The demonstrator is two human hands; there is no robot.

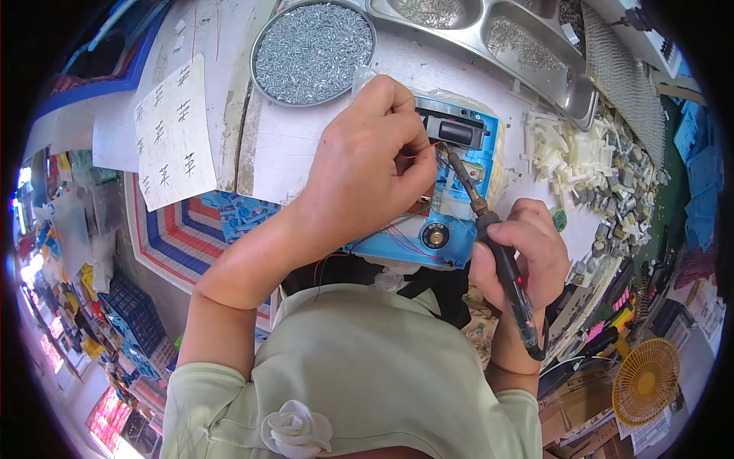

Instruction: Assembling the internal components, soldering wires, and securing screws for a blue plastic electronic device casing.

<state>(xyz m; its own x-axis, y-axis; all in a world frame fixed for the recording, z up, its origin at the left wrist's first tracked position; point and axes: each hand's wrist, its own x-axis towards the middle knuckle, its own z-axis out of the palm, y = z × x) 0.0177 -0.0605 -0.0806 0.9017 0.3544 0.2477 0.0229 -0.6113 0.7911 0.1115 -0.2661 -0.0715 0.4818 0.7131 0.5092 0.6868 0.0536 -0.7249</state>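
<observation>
My left hand (375,145) reaches over a blue plastic housing (466,249), its fingers pinched on a thin red wire (433,145). In my right hand (535,249) is a soldering iron (505,264), held by its dark handle like a pen. The iron's tip points up and left, by the wire's end, just below a black rectangular part (456,131) in the housing. A round speaker (435,236) sits in the nearer part of the housing, with red wires beside it. My left hand hides part of the housing's left side.
A round metal dish of small screws (313,53) stands at the back. Right of it is a compartmented steel tray (489,50) with small parts. White plastic pieces (562,145) lie heaped at the right. A handwritten paper (172,130) lies left; a yellow fan (646,381) stands lower right.
</observation>
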